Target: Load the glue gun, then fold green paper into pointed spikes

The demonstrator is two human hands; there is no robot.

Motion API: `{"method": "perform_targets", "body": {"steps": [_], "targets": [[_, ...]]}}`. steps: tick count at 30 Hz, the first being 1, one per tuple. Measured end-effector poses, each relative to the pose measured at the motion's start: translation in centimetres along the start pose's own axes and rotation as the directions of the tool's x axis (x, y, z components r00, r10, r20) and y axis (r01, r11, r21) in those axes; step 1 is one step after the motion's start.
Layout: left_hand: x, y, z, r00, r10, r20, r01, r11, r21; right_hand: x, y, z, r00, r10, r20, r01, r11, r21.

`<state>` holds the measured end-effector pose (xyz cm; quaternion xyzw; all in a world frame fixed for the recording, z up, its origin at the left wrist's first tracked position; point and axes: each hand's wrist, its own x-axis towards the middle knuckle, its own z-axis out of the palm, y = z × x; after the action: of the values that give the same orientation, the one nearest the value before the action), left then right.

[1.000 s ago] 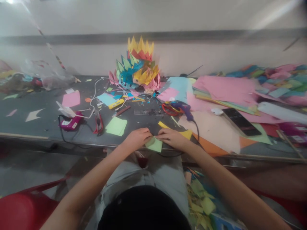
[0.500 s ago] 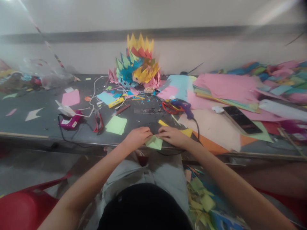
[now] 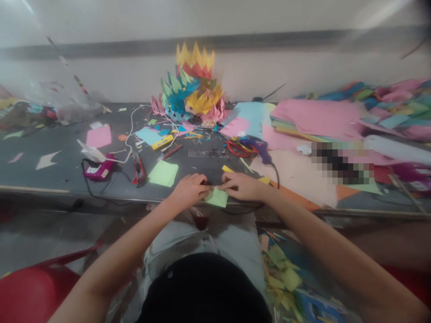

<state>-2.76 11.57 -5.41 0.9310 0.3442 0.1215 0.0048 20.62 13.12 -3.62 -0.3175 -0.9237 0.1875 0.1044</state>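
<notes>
A small light green paper [image 3: 217,198] lies at the table's front edge between my hands. My left hand [image 3: 192,188] has its fingers closed on the paper's upper left corner. On the upper right corner are the fingers of my right hand [image 3: 238,185], also pressed together. Left of my hands rests a stack of light green paper squares [image 3: 163,173]. A bit of yellow paper [image 3: 228,169] shows just behind my right hand.
Folded paper crowns [image 3: 195,96] stand at the back. Red-handled pliers [image 3: 138,169] and a magenta device [image 3: 99,168] with cables sit left. A purple glue gun [image 3: 261,150], pink sheets [image 3: 319,117] and an orange sheet [image 3: 296,196] lie right. A red chair [image 3: 33,294] is lower left.
My fingers have shifted slightly on the green paper, and my left hand's fingers now reach further over its corner. The view has tilted a little.
</notes>
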Motion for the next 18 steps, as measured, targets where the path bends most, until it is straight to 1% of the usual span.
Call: {"method": "perform_targets", "body": {"steps": [3, 7, 14, 18], "targets": [[-0.1, 0.0, 0.0, 1.0, -0.025, 0.003, 0.025, 1.0, -0.003, -0.4, 0.5, 0.1, 0.999, 0.019, -0.036, -0.018, 1.0, 0.015], [0.0, 0.2, -0.1, 0.999, -0.042, 0.013, 0.042, 0.999, -0.007, -1.3, 1.0, 0.2, 0.994, 0.014, -0.105, -0.009, 0.999, 0.045], [0.0, 0.4, 0.0, 0.996, -0.086, -0.007, 0.085, 0.996, -0.041, -1.6, 1.0, 0.7, 0.985, 0.04, -0.167, -0.028, 0.997, 0.073], [0.0, 0.4, 0.1, 0.999, -0.045, 0.001, 0.045, 0.999, 0.003, -1.8, 0.8, 0.9, 0.979, 0.051, -0.197, -0.034, 0.995, 0.089]]}}
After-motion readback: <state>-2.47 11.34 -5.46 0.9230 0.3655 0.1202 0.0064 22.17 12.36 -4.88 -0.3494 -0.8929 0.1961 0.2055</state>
